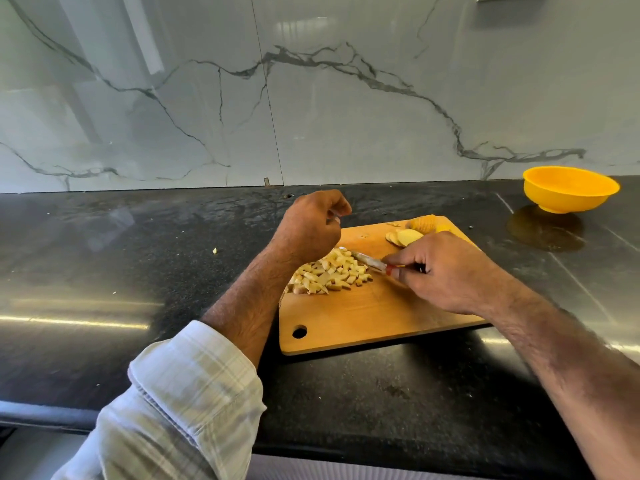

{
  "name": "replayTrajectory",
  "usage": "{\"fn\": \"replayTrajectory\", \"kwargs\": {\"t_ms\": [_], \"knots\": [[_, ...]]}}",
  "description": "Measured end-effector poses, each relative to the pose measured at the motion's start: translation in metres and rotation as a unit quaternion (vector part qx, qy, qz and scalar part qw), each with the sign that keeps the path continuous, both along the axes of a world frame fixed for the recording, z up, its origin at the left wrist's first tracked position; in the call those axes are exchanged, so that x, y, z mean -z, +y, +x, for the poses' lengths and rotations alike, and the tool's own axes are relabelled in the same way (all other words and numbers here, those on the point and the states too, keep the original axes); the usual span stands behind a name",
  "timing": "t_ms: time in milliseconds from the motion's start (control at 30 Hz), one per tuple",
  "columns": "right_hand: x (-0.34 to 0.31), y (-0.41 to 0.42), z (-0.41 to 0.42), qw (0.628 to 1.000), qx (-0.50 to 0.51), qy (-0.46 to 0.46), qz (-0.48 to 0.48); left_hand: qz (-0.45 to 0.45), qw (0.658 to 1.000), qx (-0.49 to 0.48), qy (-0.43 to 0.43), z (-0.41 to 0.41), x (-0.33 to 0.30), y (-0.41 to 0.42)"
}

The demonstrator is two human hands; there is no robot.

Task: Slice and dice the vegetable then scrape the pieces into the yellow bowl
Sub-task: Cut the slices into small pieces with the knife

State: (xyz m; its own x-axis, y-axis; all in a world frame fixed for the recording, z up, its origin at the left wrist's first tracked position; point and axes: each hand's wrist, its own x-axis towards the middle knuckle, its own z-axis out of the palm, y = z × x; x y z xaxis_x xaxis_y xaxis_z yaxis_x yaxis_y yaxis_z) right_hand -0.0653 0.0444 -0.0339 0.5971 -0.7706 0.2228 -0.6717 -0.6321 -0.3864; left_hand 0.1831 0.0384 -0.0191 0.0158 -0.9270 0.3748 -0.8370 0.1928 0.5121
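A wooden cutting board (pixel 363 317) lies on the black counter. A heap of pale diced vegetable pieces (pixel 334 271) sits on its left part. Several uncut slices (pixel 407 236) lie at its far edge. My right hand (pixel 446 271) grips a small knife (pixel 367 259) with a red-tipped handle, blade pointing left into the heap. My left hand (pixel 311 226) hovers just above the heap's far left side, fingers curled in, nothing visible in it. The yellow bowl (pixel 569 188) stands empty at the far right of the counter, well apart from the board.
The black stone counter (pixel 138 271) carries a few stray vegetable crumbs (pixel 214 251) on its left. A marble backsplash (pixel 311 98) rises behind. The counter's front edge runs along the bottom of the view.
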Motion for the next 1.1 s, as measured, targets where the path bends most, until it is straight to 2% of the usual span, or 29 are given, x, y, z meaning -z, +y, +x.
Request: {"fn": "replayTrajectory", "kwargs": {"t_ms": [100, 267, 600, 733, 1000, 1100], "knots": [[-0.006, -0.001, -0.005, 0.999, 0.006, -0.030, -0.034, -0.031, 0.999, -0.012, 0.012, 0.003, 0.000, -0.001], [-0.015, -0.013, -0.027, 0.987, 0.102, -0.050, -0.112, -0.035, 0.999, 0.001, -0.009, -0.007, 0.004, -0.003], [-0.012, -0.024, -0.032, 0.968, 0.187, -0.079, -0.146, 0.063, 0.984, 0.039, -0.159, -0.062, -0.001, -0.017], [-0.011, -0.024, -0.034, 0.960, 0.217, -0.093, -0.151, 0.083, 0.977, 0.051, -0.191, -0.083, -0.001, -0.029], [-0.013, -0.024, -0.033, 0.958, 0.231, -0.101, -0.138, 0.070, 0.966, 0.073, -0.236, -0.088, -0.005, -0.032], [-0.013, -0.023, -0.031, 0.961, 0.221, -0.098, -0.137, 0.059, 0.978, 0.083, -0.184, -0.082, -0.005, -0.032]]}}
